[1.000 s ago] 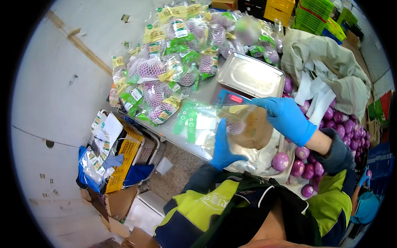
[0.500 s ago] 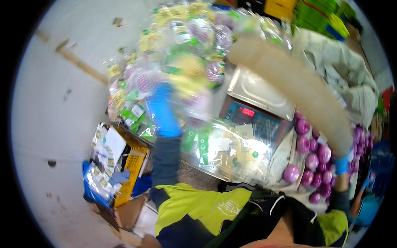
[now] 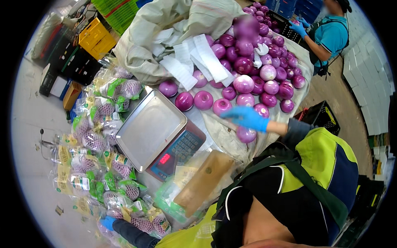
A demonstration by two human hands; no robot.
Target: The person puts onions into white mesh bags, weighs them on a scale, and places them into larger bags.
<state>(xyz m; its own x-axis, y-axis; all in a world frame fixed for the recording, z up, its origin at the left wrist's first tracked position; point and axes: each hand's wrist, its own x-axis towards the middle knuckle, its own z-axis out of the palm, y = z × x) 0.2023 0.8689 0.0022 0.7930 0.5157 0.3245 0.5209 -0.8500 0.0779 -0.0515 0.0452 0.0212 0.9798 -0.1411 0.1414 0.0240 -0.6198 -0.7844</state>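
Note:
My right hand (image 3: 247,118), in a blue glove, reaches over the near edge of a heap of peeled purple onions (image 3: 244,84). Its fingers stretch left, slightly blurred, beside an onion (image 3: 222,106); no held thing shows. Far down at the left, my blue-gloved left hand (image 3: 108,223) is at netted onions in clear bags (image 3: 132,192). The bags partly cover its fingers, so its grip does not show. Between the hands stands a digital scale (image 3: 175,151) with a bare steel pan (image 3: 153,130).
A brown strip (image 3: 204,184) lies on flat plastic bags (image 3: 173,202) in front of the scale. White foam sheets (image 3: 209,58) and a pale sack (image 3: 142,49) are behind it. A co-worker (image 3: 331,37) in blue gloves stands at the far right. Yellow crates (image 3: 97,39) are at far left.
The view has swung right, bringing the onion heap to the middle. My left hand now sits lower left among the bags. A brown strip now lies on the flat bags.

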